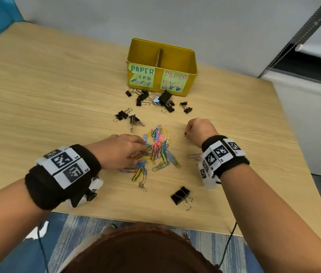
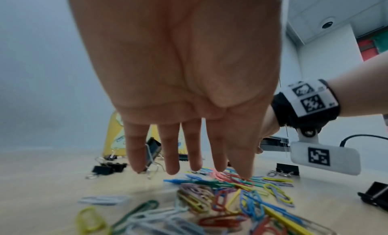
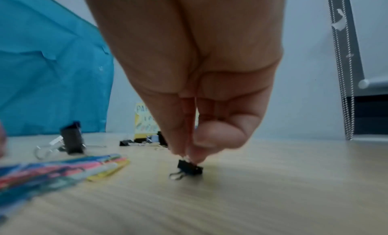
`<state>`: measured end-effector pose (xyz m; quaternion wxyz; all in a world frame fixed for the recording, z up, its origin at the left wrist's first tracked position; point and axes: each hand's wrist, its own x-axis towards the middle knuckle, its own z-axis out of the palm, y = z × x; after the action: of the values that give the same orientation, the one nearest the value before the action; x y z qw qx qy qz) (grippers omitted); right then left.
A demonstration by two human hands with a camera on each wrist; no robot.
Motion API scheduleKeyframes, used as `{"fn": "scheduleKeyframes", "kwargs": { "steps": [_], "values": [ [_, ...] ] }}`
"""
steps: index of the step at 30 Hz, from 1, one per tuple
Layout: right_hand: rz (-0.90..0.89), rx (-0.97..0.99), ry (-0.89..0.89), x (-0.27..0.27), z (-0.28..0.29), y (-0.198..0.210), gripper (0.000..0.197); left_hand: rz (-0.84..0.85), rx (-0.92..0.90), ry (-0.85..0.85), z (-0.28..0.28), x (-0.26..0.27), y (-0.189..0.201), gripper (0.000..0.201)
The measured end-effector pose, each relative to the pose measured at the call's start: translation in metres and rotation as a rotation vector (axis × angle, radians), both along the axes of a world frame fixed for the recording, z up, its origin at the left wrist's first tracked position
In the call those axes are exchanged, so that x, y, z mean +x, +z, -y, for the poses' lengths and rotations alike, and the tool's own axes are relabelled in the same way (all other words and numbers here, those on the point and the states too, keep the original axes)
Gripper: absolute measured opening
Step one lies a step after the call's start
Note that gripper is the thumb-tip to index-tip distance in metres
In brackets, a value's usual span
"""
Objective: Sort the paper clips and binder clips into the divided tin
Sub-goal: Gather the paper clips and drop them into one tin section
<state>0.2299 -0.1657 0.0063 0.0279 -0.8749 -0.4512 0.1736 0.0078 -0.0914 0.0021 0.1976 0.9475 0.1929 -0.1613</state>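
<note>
The yellow divided tin (image 1: 193, 71) stands at the back of the table, its left half labelled for paper clips and its right half for paper clamps. A heap of coloured paper clips (image 1: 158, 152) lies mid-table. My left hand (image 1: 138, 149) reaches into that heap with straight, spread fingers (image 2: 195, 165), whose tips are at the clips and grip nothing. To the right of the heap, my right hand (image 1: 188, 132) pinches the wire handle of a small black binder clip (image 3: 190, 169), which hangs at table level. Several black binder clips (image 1: 155, 99) lie in front of the tin.
Two more binder clips (image 1: 128, 118) lie left of the heap's far end, and a large one (image 1: 180, 195) lies near the table's front edge. A few paper clips (image 1: 194, 156) lie under my right wrist. A white cabinet (image 1: 313, 119) borders the table's right side.
</note>
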Motion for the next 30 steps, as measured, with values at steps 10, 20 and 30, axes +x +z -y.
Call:
{"fn": "scheduleKeyframes", "kwargs": {
  "steps": [10, 20, 30],
  "values": [
    [-0.004, -0.214, 0.097, -0.015, 0.032, -0.004, 0.009, -0.098, -0.133, 0.112, 0.006, -0.006, -0.001, 0.047],
    [-0.233, 0.058, 0.19, -0.041, 0.017, 0.0, 0.026, 0.076, 0.107, 0.201, 0.004, 0.002, 0.004, 0.029],
    [-0.209, 0.037, 0.223, -0.053, -0.001, -0.007, 0.025, -0.007, -0.051, 0.434, -0.003, -0.008, -0.009, 0.085]
  ]
}}
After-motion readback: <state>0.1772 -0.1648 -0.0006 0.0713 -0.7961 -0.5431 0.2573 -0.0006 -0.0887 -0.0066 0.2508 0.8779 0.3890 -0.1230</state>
